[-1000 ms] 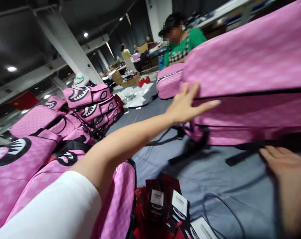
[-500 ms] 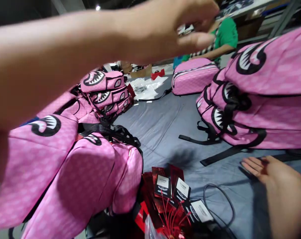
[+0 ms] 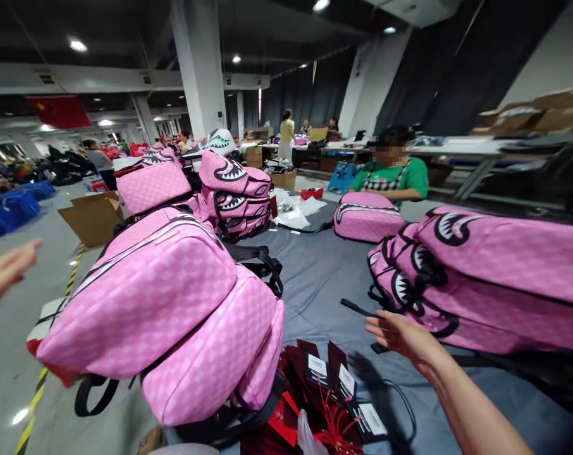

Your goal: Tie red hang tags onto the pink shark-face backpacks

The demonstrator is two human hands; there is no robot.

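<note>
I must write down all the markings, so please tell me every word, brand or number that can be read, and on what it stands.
No text can be read.
White labels on the black tags: print too small and blurred.
Red patch on the front pink bag: too small to tell.

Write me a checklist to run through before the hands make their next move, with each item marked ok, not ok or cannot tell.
1. Left hand empty: ok, open and apart from the bags.
2. Right hand free of the black strap: cannot tell, they overlap in view.
3. Straps tucked in by the right-hand backpacks: not ok, ends lie loose on the gray cloth.
4. Red and black tags in a neat stack: not ok, they are fanned out.
5. Co-worker's hands clear of the pink case: cannot tell, they are hidden.
</note>
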